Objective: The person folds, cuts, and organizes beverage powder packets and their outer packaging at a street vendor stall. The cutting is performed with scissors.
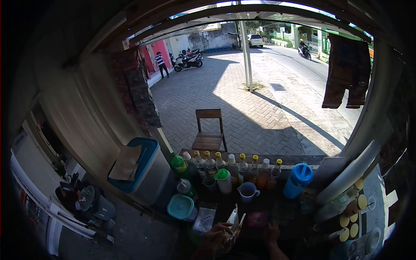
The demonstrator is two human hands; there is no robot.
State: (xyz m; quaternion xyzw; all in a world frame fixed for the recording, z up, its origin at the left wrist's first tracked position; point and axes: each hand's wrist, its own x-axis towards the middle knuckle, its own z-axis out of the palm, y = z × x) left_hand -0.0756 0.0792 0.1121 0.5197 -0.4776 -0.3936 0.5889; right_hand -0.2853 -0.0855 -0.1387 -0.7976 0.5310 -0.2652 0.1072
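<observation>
At the bottom centre, my left hand (215,233) is closed on an opened packet (234,223) with pale and reddish sides, its top edges standing up. To its right, my right hand (272,232) rests low over the dark counter, its fingers too dark to make out. A pink packet (258,219) lies between the two hands, nearer the right one. Left of the packet in my hand is a clear plastic box or bag (204,219) with dark print. A white measuring jug (248,192) stands beyond the pink packet.
Bottles with yellow caps (218,162) line the counter's far edge, beside a green-lidded jug (223,181) and a blue jug (298,180). A teal basket (180,207) and a large blue-lidded container (143,173) stand left. Jars (356,205) stand right. Outside are a chair (209,130) and a person (161,64).
</observation>
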